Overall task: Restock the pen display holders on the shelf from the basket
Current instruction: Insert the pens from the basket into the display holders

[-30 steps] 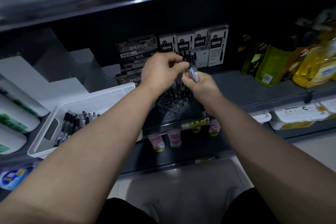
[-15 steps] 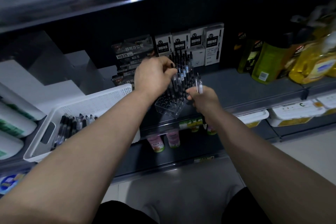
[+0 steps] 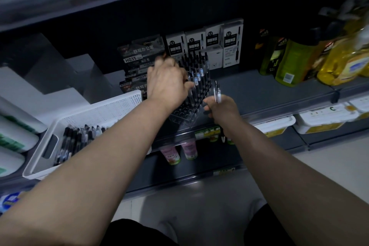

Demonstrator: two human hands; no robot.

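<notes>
A clear pen display holder [image 3: 184, 115] stands tilted at the shelf's front edge. Its back rows are full of black pens [image 3: 197, 70]; its front holes are bare. My left hand [image 3: 167, 84] is over the holder's left side, its blurred fingers and thumb pinching a pen among the rows. Just right of the holder, my right hand [image 3: 221, 108] grips a few clear pens [image 3: 217, 92] that point upward. The white basket [image 3: 103, 112] sits on the shelf to the left, with several dark pens [image 3: 79, 138] lying in it.
Boxed pens [image 3: 203, 44] and HQ35 packs [image 3: 139, 56] line the shelf's back. Yellow and green bottles [image 3: 289, 62] stand at the right, white rolls [image 3: 18, 138] at the left. Below are pink bottles [image 3: 171, 155] and white tubs [image 3: 277, 126].
My hands parted. The left went down into the holder's rows with a pen. The right drew back and down to the holder's right side with its pens.
</notes>
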